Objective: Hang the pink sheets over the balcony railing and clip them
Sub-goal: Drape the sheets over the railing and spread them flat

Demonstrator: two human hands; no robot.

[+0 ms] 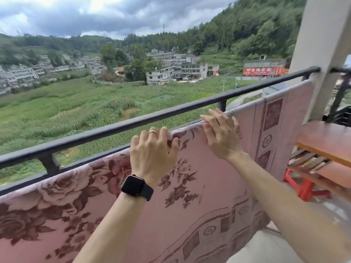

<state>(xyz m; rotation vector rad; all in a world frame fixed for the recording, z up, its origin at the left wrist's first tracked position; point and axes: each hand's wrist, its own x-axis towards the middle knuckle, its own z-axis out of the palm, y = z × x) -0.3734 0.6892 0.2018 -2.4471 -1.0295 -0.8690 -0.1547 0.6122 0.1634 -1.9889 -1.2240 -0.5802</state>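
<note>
We see the sheet (209,186) folded over the railing's (114,130) lower bar, its far half hidden and its left and bottom edges cut off. Our left hand (153,154) curls over the fold, fingertips hidden. Our right hand (220,133) lies flat just beside it, fingers straight. An open gap runs under the top rail, and a desk (326,141) crowds the right.

Pink sheet (209,183) seemingly covers lower rail (22,184).

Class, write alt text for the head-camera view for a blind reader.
A person's left hand curls over the top fold of a rose-patterned pink sheet draped over the lower bar of a black balcony railing, while the right hand lies flat on it. No clips show; fields and houses lie beyond.
</note>
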